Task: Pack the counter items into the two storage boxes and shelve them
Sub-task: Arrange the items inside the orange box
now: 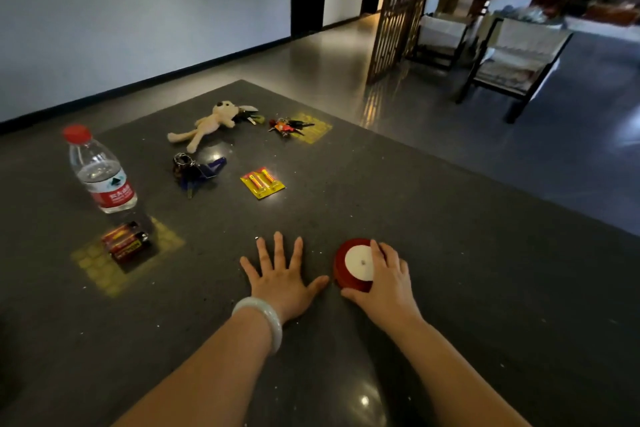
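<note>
Red round ribbon spool [353, 265] gripped by right hand [384, 282]; left hand [282, 279] flat, fingers spread, on speckled stone counter [450, 253].

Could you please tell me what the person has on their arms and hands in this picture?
Both forearms are bare, with no sleeves in view. The left hand has a smooth, pale, whitish-green bangle round its wrist. The right hand wears nothing visible: no ring, watch or glove. No ring shows on the left hand's fingers either.

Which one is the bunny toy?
Start at the water bottle with the red cap on the dark counter. Look right and farther back: the bunny toy lies flat beside some keys. It is the only soft, cream-coloured thing there.
</note>
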Motion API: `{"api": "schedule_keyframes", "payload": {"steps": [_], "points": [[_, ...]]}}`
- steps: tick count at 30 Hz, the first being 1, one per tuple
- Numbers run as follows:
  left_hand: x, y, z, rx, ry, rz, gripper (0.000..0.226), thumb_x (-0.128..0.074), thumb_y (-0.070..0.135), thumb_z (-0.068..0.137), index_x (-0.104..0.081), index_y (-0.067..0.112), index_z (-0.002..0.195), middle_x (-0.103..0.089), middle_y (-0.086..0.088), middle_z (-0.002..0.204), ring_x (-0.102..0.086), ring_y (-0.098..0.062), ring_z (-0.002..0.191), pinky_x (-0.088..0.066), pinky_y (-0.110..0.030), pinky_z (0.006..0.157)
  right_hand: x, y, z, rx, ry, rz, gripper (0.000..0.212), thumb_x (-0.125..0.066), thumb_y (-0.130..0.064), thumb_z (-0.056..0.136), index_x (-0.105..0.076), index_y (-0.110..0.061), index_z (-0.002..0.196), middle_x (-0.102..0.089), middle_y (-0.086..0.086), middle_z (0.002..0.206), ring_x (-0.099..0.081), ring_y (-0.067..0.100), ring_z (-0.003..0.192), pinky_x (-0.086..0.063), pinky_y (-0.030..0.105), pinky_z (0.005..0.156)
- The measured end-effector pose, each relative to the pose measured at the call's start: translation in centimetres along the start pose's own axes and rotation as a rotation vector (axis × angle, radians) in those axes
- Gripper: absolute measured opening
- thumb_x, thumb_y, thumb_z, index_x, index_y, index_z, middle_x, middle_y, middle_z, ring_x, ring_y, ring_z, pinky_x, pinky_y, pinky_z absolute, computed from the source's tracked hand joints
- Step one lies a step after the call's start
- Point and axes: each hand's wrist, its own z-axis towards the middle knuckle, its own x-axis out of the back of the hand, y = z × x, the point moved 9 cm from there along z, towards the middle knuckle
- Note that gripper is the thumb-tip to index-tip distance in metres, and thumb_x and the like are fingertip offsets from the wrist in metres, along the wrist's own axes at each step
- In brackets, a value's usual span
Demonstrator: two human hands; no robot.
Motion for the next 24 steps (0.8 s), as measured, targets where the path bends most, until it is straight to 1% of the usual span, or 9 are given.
{"api": "schedule_keyframes", "payload": {"steps": [2, 6, 10, 13, 16, 18, 20, 22, 24], "points": [[0.3, 0.1, -0.3, -0.007, -0.012, -0.003, 0.091, -0.022, 0.083, 0.081, 0.017, 0.037, 0.150, 0.029, -0.004, 0.156, 0.030, -0.037, 0.140, 0.014, -0.065, 0.107, -0.1, 0.9, -1.9, -0.012, 0.011, 0.020, 0.117, -0.078, -0.054, 0.065, -0.002, -0.028, 0.151, -0.008, -0.006, 0.152, -0.016, 0.021, 0.139, -0.023, 0.044, 0.115], [0.7, 0.1, -1.1, -0.009, -0.027, -0.033, 0.085, -0.025, 0.077, 0.086, 0.014, 0.037, 0.150, 0.029, -0.002, 0.157, 0.027, -0.034, 0.142, 0.011, -0.062, 0.111, -0.4, 3.7, -7.3, -0.045, -0.012, 0.048, 0.125, -0.078, -0.059, 0.058, 0.004, -0.033, 0.149, -0.003, -0.015, 0.143, -0.014, 0.014, 0.135, -0.018, 0.040, 0.113], [0.7, 1.8, -3.2, 0.016, -0.005, -0.060, 0.077, -0.034, 0.060, 0.096, 0.002, 0.026, 0.155, 0.017, -0.006, 0.161, 0.015, -0.033, 0.146, 0.000, -0.055, 0.118, 0.6, 7.3, -12.1, -0.025, -0.107, 0.015, 0.125, -0.075, -0.063, 0.056, 0.004, -0.036, 0.148, 0.000, -0.020, 0.137, -0.012, 0.012, 0.133, -0.012, 0.040, 0.114], [0.3, 7.5, -6.5, -0.076, 0.007, -0.115, 0.067, -0.039, 0.050, 0.098, -0.017, 0.020, 0.154, 0.001, -0.006, 0.162, 0.004, -0.028, 0.148, -0.010, -0.047, 0.119, 2.9, 10.6, -14.9, -0.078, -0.106, 0.052, 0.123, -0.077, -0.059, 0.058, 0.001, -0.033, 0.150, -0.004, -0.017, 0.141, -0.012, 0.013, 0.135, -0.013, 0.040, 0.115], [-0.8, 14.5, -10.7, -0.195, -0.025, -0.302, 0.056, -0.042, 0.046, 0.099, -0.035, 0.021, 0.148, -0.017, -0.003, 0.159, -0.011, -0.022, 0.148, -0.018, -0.041, 0.118, 6.3, 14.0, -17.1, -0.158, -0.010, 0.099, 0.124, -0.079, -0.055, 0.060, 0.001, -0.028, 0.151, -0.005, -0.014, 0.145, -0.009, 0.014, 0.137, -0.013, 0.040, 0.116], [-1.4, 18.9, -13.8, -0.259, -0.056, -0.472, 0.050, -0.045, 0.045, 0.098, -0.043, 0.022, 0.143, -0.033, 0.000, 0.151, -0.033, -0.017, 0.138, -0.031, -0.033, 0.112, 8.9, 16.3, -18.7, -0.193, 0.043, 0.101, 0.126, -0.080, -0.052, 0.060, 0.004, -0.027, 0.151, -0.004, -0.012, 0.148, -0.006, 0.016, 0.138, -0.011, 0.040, 0.117], [-2.5, 22.7, -16.8, -0.299, -0.136, -0.628, 0.045, -0.046, 0.047, 0.098, -0.048, 0.026, 0.137, -0.046, 0.004, 0.140, -0.048, -0.010, 0.122, -0.040, -0.025, 0.098, 11.4, 18.0, -20.3, -0.206, 0.077, 0.104, 0.127, -0.080, -0.051, 0.061, 0.007, -0.029, 0.150, -0.004, -0.013, 0.149, -0.004, 0.016, 0.139, -0.010, 0.040, 0.116], [-3.5, 26.5, -19.7, -0.292, -0.249, -0.764, 0.040, -0.047, 0.049, 0.096, -0.051, 0.030, 0.131, -0.053, 0.007, 0.132, -0.052, -0.005, 0.109, -0.042, -0.022, 0.088, 14.1, 19.5, -22.3, -0.194, 0.130, 0.095, 0.126, -0.080, -0.051, 0.063, 0.010, -0.031, 0.149, -0.003, -0.015, 0.150, -0.003, 0.016, 0.139, -0.010, 0.040, 0.116], [-4.5, 29.9, -22.7, -0.255, -0.386, -0.907, 0.038, -0.050, 0.050, 0.094, -0.052, 0.030, 0.127, -0.057, 0.006, 0.127, -0.055, -0.006, 0.105, -0.048, -0.024, 0.085, 16.8, 20.8, -24.5, -0.172, 0.188, 0.086, 0.125, -0.079, -0.051, 0.064, 0.012, -0.034, 0.148, -0.002, -0.017, 0.149, -0.001, 0.013, 0.139, -0.010, 0.038, 0.116]]}}
